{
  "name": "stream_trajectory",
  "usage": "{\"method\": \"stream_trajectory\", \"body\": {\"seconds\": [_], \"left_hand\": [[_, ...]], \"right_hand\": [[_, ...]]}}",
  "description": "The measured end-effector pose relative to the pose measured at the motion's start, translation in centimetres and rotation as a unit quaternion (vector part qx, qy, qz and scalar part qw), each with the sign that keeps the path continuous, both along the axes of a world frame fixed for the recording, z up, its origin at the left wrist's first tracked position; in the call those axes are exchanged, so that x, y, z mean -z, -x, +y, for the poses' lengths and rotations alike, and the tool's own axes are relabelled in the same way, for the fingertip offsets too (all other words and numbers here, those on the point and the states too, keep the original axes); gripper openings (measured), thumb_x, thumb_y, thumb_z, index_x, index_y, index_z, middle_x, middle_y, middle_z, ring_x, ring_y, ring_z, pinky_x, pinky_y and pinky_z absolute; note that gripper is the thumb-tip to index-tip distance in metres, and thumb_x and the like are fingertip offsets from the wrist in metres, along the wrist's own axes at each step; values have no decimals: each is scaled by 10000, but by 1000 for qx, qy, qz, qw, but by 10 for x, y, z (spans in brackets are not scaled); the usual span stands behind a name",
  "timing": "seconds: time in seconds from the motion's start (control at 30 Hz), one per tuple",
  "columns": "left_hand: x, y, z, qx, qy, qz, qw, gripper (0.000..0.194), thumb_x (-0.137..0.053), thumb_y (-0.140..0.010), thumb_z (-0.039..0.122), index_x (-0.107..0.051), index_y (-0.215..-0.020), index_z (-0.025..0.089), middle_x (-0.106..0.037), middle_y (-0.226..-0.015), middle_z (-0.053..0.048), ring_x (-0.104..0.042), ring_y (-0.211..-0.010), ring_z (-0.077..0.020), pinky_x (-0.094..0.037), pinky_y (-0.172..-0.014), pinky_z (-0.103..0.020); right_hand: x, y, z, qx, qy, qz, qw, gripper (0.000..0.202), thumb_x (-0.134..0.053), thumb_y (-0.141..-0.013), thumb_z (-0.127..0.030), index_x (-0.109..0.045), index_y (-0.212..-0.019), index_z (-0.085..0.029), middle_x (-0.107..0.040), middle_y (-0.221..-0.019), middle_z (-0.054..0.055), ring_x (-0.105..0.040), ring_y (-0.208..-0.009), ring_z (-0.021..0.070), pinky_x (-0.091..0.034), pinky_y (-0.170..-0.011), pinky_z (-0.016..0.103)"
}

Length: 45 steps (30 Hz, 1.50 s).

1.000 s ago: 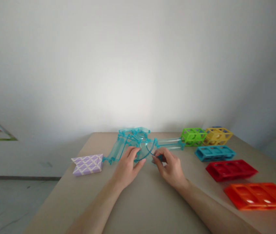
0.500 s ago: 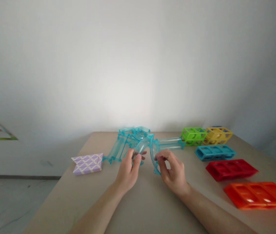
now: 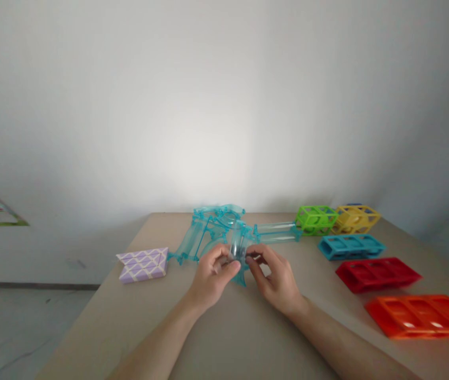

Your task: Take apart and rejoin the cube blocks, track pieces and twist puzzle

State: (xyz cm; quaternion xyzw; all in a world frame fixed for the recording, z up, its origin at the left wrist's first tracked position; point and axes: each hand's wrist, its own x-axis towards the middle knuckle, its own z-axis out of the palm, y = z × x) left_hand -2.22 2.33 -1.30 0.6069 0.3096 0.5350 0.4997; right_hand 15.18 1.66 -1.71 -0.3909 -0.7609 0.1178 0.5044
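Observation:
My left hand [image 3: 214,277] is closed on a clear blue plastic track piece [image 3: 238,240] above the middle of the table. Facing it, my right hand [image 3: 269,269] pinches the piece's right side with thumb and forefinger; a second curved blue piece seems to be held there, though its outline merges with the first. A lower end [image 3: 239,277] hangs down between the hands. Fingers hide where the parts meet. Just behind lie several more translucent blue track pieces [image 3: 193,237], and a straight blue track [image 3: 276,232] extends to the right.
On the left lies a purple-and-white patterned packet [image 3: 144,265]. Along the right stand open plastic frames: green [image 3: 316,220], yellow [image 3: 355,219], teal [image 3: 351,247], red [image 3: 379,274] and orange [image 3: 422,316]. A pale wall [image 3: 224,105] rises behind the table [image 3: 129,327].
Both hands have come closer together, the right one moving left. The curved pieces, seen apart before, now overlap between the fingers and stand more upright.

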Motion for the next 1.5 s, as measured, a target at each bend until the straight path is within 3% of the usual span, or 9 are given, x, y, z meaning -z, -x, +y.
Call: {"method": "stream_trajectory", "body": {"seconds": [0.1,0.2,0.33,0.73,1.0,1.17,1.37,1.5], "left_hand": [[1,0,-3,47,3,14,999,229,-688,-783,355,-564,-721,173,-589,-825,-26,-583,-790,-155,-471,-739,-265],[2,0,-4,60,-6,31,998,159,-686,-785,313,-618,-756,171,-604,-928,-58,-597,-882,-183,-486,-813,-299],[4,1,-2,45,-12,39,998,90,-691,-777,259,-654,-775,177,-613,-967,-73,-602,-908,-196,-498,-850,-328],[1,2,-1,101,38,-32,994,157,-725,-764,281,-640,-747,149,-609,-891,-50,-581,-860,-167,-440,-778,-265],[1,3,0,97,40,-16,994,151,-720,-766,260,-616,-750,153,-602,-888,-41,-572,-815,-153,-430,-773,-274],[2,3,-2,76,28,22,996,164,-722,-761,253,-588,-770,158,-630,-946,-64,-597,-893,-183,-437,-823,-297],[-1,-1,-3,18,57,-99,993,387,-730,-777,320,-490,-1072,245,-651,-917,-8,-626,-796,-133,-472,-772,-268],[-5,1,0,-24,46,-97,994,453,-727,-768,412,-582,-1144,203,-681,-922,-52,-649,-840,-167,-493,-781,-281]], "right_hand": [[-4,-2,-2,13,15,8,1000,124,-490,-939,-224,-567,-1036,-216,-666,-814,21,-648,-696,150,-535,-652,254],[-6,-5,-4,-17,27,8,999,199,-451,-953,-268,-563,-1104,-202,-671,-847,39,-657,-740,164,-548,-673,274],[-3,-5,-3,-26,49,21,998,303,-603,-861,-287,-530,-1138,-191,-658,-872,43,-657,-717,164,-577,-662,283],[3,-2,-1,-37,129,128,983,225,-591,-889,-344,-539,-1052,-198,-623,-813,24,-651,-708,158,-568,-625,265],[7,-4,0,-36,139,148,978,226,-604,-882,-387,-570,-1006,-201,-617,-801,21,-630,-705,156,-555,-611,255],[9,-4,1,-43,146,153,977,211,-578,-901,-389,-564,-993,-200,-621,-804,23,-633,-715,161,-552,-627,263],[2,-7,-2,-43,50,53,996,140,-577,-882,-270,-567,-1009,-212,-636,-828,22,-617,-701,155,-535,-660,276],[-4,-10,-5,-70,-19,-19,997,245,-584,-837,-194,-544,-1078,-217,-647,-955,59,-634,-858,202,-528,-785,334]]}}
